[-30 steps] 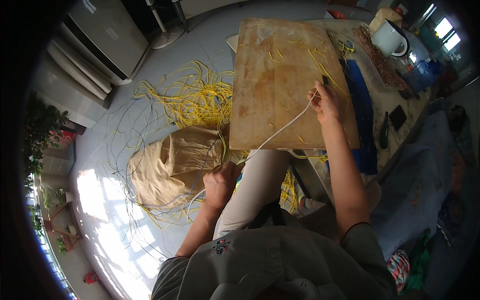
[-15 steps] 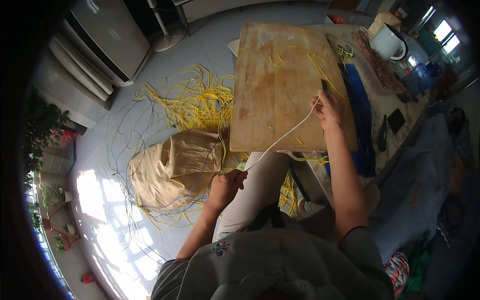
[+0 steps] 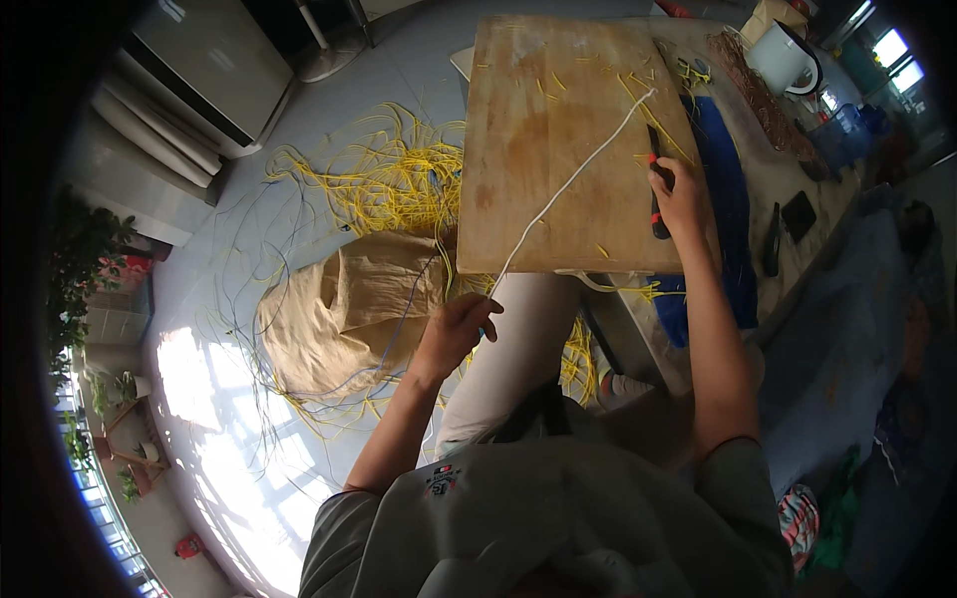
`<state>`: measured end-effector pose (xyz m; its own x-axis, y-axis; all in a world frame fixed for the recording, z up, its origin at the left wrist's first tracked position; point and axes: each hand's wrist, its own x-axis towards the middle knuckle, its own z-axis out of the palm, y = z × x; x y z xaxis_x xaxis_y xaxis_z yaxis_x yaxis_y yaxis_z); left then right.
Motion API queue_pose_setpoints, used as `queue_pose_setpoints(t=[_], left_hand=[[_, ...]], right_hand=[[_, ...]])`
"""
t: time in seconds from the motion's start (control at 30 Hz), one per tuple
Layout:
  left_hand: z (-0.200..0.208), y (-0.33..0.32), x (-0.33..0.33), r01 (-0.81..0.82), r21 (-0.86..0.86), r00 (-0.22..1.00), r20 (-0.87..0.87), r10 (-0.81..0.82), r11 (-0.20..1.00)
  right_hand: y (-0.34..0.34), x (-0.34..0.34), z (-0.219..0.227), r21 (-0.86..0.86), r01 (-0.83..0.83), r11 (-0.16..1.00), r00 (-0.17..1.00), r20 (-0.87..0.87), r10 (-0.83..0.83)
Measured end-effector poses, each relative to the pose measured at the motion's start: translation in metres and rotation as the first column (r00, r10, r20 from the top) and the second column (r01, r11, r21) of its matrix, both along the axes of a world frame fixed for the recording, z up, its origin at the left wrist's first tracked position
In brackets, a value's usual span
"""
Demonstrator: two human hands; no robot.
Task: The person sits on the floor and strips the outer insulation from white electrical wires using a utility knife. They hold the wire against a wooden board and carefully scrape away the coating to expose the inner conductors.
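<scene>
A white cable (image 3: 561, 189) runs slantwise over the wooden board (image 3: 518, 130), its far end (image 3: 652, 93) lying near the board's far right. My left hand (image 3: 456, 334) is closed around the cable just off the board's near left corner, over my thigh. At the board's right side, my right hand (image 3: 678, 196) grips a slim red-and-black hand tool (image 3: 655, 221) with a narrow dark head; its exact kind is not clear. That hand is apart from the white cable. Short yellow wire pieces (image 3: 602, 251) are scattered over the board.
Tangled yellow wires (image 3: 389, 179) lie on the floor left of the board, beside a tan cloth bundle (image 3: 339, 309). Right of the board, a stone-look tabletop (image 3: 788, 234) holds blue cloth (image 3: 726, 199), a white mug (image 3: 781, 60), a bundle of copper-coloured wire (image 3: 753, 95) and a dark flat object (image 3: 798, 216).
My right hand has let go of the white cable's far end and moved nearer and right, with the tool in it. The cable has come to lie across the board; my left hand still holds it.
</scene>
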<state>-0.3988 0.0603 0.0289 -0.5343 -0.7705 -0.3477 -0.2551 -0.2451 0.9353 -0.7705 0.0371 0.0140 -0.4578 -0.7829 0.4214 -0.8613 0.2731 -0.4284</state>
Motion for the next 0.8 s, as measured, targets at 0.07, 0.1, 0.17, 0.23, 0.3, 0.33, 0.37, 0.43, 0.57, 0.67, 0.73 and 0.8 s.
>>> queue_pose_setpoints(t=[0.07, 0.1, 0.17, 0.23, 0.3, 0.33, 0.37, 0.43, 0.57, 0.67, 0.73, 0.8], left_hand=[[-0.009, -0.001, -0.005, -0.036, -0.015, 0.999, -0.004, 0.036, 0.999], [-0.010, -0.002, -0.008, -0.059, 0.024, 0.998, -0.015, 0.059, 0.998], [-0.014, -0.003, -0.012, -0.115, 0.100, 0.990, -0.064, 0.122, 0.988], [-0.017, -0.007, -0.015, -0.105, 0.151, 0.990, -0.079, 0.118, 0.983], [-0.019, -0.009, -0.015, -0.083, 0.339, 0.974, -0.172, 0.148, 0.937], [-0.020, -0.010, -0.015, -0.046, 0.491, 0.949, -0.251, 0.191, 0.870], [-0.020, -0.011, -0.015, 0.010, 0.624, 0.916, -0.320, 0.244, 0.781], [-0.022, -0.011, -0.017, 0.022, 0.693, 0.883, -0.351, 0.311, 0.721], [-0.038, -0.014, -0.019, 0.068, 0.781, 0.808, -0.408, 0.425, 0.621], [-0.042, -0.015, -0.026, 0.090, 0.810, 0.781, -0.419, 0.463, 0.580], [-0.042, -0.014, -0.029, 0.096, 0.802, 0.783, -0.427, 0.453, 0.590], [-0.042, -0.014, -0.030, 0.097, 0.774, 0.789, -0.442, 0.426, 0.625]], right_hand=[[0.011, 0.006, -0.001, 0.038, 0.018, 0.999, 1.000, -0.018, -0.017], [0.015, 0.009, 0.001, 0.053, 0.030, 0.998, 0.999, -0.030, -0.029], [0.018, 0.015, 0.007, 0.134, 0.055, 0.990, 0.998, -0.052, -0.048], [0.015, 0.020, 0.017, 0.255, 0.081, 0.963, 0.995, -0.074, -0.064], [0.013, 0.016, 0.014, 0.253, 0.068, 0.965, 0.991, -0.126, -0.037], [0.011, 0.014, 0.013, 0.249, 0.060, 0.967, 0.988, -0.151, -0.023], [0.010, 0.010, 0.013, 0.259, 0.063, 0.964, 0.989, -0.144, -0.026], [0.015, 0.002, 0.014, 0.283, 0.074, 0.956, 0.990, -0.134, -0.037], [0.040, 0.018, 0.037, -0.060, -0.091, 0.994, 0.595, 0.797, 0.102], [0.064, 0.020, 0.042, -0.312, -0.060, 0.948, -0.112, 0.946, 0.304], [0.078, 0.034, 0.046, -0.296, -0.023, 0.955, -0.299, 0.914, 0.276], [0.089, 0.045, 0.041, -0.368, -0.077, 0.927, -0.479, 0.829, 0.289]])
